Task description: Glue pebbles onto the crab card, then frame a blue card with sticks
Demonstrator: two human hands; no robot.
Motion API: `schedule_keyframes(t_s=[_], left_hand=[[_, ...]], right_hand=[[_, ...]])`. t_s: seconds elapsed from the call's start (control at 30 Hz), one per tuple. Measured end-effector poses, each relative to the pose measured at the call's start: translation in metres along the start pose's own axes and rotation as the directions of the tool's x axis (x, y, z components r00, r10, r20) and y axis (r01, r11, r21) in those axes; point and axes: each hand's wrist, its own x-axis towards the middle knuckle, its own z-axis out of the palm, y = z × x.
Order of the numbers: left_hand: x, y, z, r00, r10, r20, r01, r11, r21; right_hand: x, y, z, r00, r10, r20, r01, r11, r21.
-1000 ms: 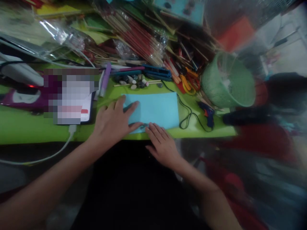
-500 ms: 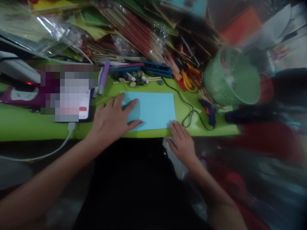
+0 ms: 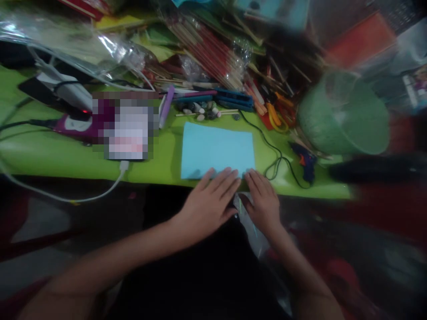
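A light blue sheet of paper [image 3: 217, 149] lies flat on the lime green table cover [image 3: 50, 153], near the front edge. My left hand [image 3: 210, 202] rests with its fingers stretched flat, their tips on the sheet's near edge. My right hand [image 3: 263, 200] lies beside it, fingers also flat, touching the sheet's near right corner. Neither hand holds anything. Below the hands a crumpled clear plastic bag [image 3: 248, 224] shows over my dark lap.
A green basket [image 3: 343, 118] stands at the right, a blue glue gun [image 3: 305, 160] with its black cord beside it. Scissors [image 3: 276, 115], pebbles [image 3: 203, 111], a purple marker [image 3: 166, 106] and bundles of sticks [image 3: 213, 53] crowd the back. A white cable [image 3: 110, 189] hangs off the front edge.
My left hand slid off the sheet's left side down to its near edge, next to my right hand. The view shifted, so everything sits further right.
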Motion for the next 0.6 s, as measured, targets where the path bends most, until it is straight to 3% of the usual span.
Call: schedule_keyframes(t_s=[0.1,0.2,0.6], left_hand=[[0.0,0.012,0.027,0.997,0.039,0.063,-0.039,0.999,0.0],[-0.001,0.011,0.039,0.995,0.021,0.096,-0.023,0.999,0.025],[-0.037,-0.007,0.024,0.991,-0.134,0.02,0.132,0.989,0.067]], right_hand=[[-0.001,0.0,0.002,1.0,-0.003,-0.011,0.003,1.0,-0.012],[-0.002,0.0,0.003,1.0,0.0,-0.008,-0.001,1.0,-0.022],[-0.003,0.0,0.002,1.0,0.02,-0.008,-0.02,1.0,-0.009]])
